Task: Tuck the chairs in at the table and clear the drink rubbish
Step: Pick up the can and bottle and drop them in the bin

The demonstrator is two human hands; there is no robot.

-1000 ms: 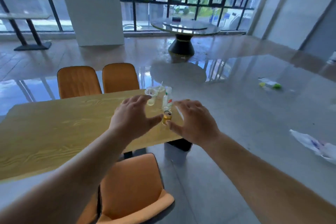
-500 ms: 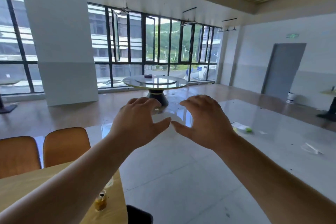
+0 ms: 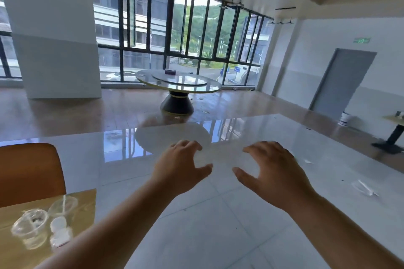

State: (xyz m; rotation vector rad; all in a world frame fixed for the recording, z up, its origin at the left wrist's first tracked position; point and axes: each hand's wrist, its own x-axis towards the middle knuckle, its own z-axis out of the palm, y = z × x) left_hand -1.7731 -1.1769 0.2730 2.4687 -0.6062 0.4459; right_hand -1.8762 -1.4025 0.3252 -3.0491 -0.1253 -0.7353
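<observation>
A corner of the wooden table [image 3: 85, 201] shows at the lower left. On it stand a clear plastic cup [image 3: 30, 228], a second clear cup or lid [image 3: 63, 203] and a small white-capped bottle [image 3: 60, 232], partly hidden by my left forearm. An orange chair back [image 3: 30, 172] rises behind the table. My left hand [image 3: 178, 170] and my right hand [image 3: 272, 172] are both held out over the floor, fingers spread, holding nothing, well right of the table.
A round glass-topped table [image 3: 178, 82] stands ahead by the windows. Clear plastic litter [image 3: 364, 188] lies on the glossy tiled floor at the right. A white bucket [image 3: 345, 118] sits beside the grey door [image 3: 343, 81], and a dark table base [image 3: 391, 144] is at far right.
The view swung up from the table to the room, then dipped and turned so the table corner with the cups shows again. Both hands stayed out in front and moved farther apart.
</observation>
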